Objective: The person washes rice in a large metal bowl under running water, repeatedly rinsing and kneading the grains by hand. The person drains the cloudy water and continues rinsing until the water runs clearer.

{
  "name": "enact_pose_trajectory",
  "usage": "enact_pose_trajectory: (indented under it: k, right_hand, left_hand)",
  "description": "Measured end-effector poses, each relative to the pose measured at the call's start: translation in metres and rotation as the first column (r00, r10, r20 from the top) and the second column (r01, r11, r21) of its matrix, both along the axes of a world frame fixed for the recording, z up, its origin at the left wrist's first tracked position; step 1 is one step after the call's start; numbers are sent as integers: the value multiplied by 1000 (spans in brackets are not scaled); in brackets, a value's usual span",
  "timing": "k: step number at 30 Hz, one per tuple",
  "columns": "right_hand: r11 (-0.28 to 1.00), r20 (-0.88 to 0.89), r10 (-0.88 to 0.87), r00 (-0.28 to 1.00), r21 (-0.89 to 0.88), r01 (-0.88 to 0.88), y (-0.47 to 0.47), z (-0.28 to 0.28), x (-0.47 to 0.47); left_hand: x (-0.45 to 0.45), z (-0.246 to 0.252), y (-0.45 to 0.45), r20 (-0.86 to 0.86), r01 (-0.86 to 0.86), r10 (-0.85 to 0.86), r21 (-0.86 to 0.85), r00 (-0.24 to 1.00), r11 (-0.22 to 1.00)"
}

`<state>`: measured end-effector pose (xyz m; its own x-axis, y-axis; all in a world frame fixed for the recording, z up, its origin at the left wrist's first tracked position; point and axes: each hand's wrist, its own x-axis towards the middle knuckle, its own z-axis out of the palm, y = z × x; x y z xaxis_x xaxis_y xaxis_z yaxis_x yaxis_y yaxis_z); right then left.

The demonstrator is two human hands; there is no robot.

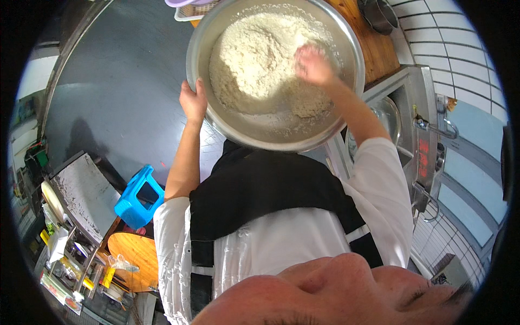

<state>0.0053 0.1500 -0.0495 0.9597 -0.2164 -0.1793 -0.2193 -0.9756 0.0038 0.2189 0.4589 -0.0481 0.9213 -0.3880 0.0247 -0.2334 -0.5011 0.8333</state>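
Observation:
A large stainless steel bowl [248,140] holds a pale, crumbly mass like moistened flour [260,53], heaped towards its far left side, with finer bits stuck to the wall. At the bowl's left rim is my left hand [194,100], gripping the edge with the thumb over it. My right hand [313,65] is inside the bowl at the right of the heap; it is blurred, its fingers are in or against the mass, and whether they close on any of it cannot be told.
A wooden surface [378,53] bears a metal pot [378,16] behind the bowl. Right of me are a steel sink [406,105] and taps [436,128]. A blue plastic stool [136,199] and a round wooden board [136,260] stand at the left. A white basket [189,14] lies beyond the bowl.

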Motion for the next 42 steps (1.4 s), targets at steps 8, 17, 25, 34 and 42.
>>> enact_pose_trajectory:
  k: [8, 17, 25, 34, 42]
  right_hand:
    - [989, -100, -150, 984, -30, 148, -87, -22, -29]
    - [231, -417, -746, 519, 568, 790, 86, -72, -105]
    - [-660, -703, -672, 233, 711, 243, 228, -96, 6]
    - [569, 381, -762, 523, 780, 260, 223, -60, 84]
    - [855, 272, -255, 928, 512, 85, 226, -52, 49]
  left_hand:
    - [-2, 5, -2, -94, -32, 30, -29, 995, 999]
    - [-1, -11, 0, -210, -112, 63, -230, 976, 967]
    - [-3, -3, -1, -147, -122, 109, -77, 983, 990]
    - [1, -14, -1, -179, -89, 60, -157, 982, 984]
    - [-1, 0, -2, -122, -68, 64, -31, 990, 997]
